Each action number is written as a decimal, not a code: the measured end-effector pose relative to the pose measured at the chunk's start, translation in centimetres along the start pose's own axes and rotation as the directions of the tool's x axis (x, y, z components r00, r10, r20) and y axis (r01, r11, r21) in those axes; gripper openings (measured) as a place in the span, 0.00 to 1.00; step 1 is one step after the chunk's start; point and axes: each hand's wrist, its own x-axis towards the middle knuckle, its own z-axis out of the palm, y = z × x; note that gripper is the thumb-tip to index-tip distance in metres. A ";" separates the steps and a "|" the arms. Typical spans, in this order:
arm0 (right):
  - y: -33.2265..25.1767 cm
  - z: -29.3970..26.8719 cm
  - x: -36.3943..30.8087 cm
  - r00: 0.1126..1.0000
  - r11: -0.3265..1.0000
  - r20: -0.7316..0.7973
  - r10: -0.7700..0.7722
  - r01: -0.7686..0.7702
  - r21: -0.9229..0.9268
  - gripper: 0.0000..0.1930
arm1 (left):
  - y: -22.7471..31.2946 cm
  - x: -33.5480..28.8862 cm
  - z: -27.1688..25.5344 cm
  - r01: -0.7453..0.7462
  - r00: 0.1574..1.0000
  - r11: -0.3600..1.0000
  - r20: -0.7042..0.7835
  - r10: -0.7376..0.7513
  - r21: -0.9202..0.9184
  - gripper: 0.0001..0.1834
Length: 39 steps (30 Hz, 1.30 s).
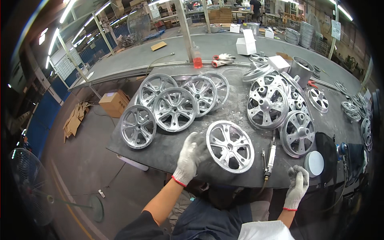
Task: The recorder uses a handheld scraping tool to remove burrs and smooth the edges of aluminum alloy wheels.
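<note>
A silvery spoked metal wheel [242,141] lies flat on the dark worktable, close in front of me. My left hand [189,158], in a white knit glove with a red cuff, is just left of its rim. Its fingers are stretched out and slightly blurred, with nothing in them. To the right, my right hand [298,183], gloved the same way, is over the table's near edge with its fingers curled together; anything inside them is hidden. Between the wheel and that hand lies a slim air tool [270,158] with a lever and hose. A round pale disc [314,163] sits beside my right hand.
Several wheels [175,109] lean together at the left; more wheels [267,107] are piled at the right. Farther back are a bottle of red liquid [197,57], gloves [224,59], a white box [246,43] and a metal pot [301,69]. A floor fan [32,188] stands left.
</note>
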 end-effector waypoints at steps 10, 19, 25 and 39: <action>-5.1 2.8 -0.9 0.993 0.819 0.112 0.031 0.039 -0.572 0.11 | -1.8 -2.6 2.0 0.058 0.982 0.906 0.138 -0.126 0.419 0.41; -5.8 11.9 -3.6 0.975 0.978 0.223 -0.008 0.054 -0.202 0.12 | -3.9 -3.1 -1.8 0.034 0.996 0.941 0.069 -0.060 0.337 0.21; -0.9 14.4 -2.4 0.889 0.918 0.442 -0.119 0.268 -0.291 0.12 | -4.4 -3.8 -1.6 0.008 1.000 0.927 -0.007 -0.006 0.376 0.26; -1.8 16.8 -1.0 0.885 0.896 0.464 0.035 0.178 -0.407 0.10 | -4.6 -4.0 -1.1 -0.007 0.998 0.918 -0.052 0.030 0.396 0.22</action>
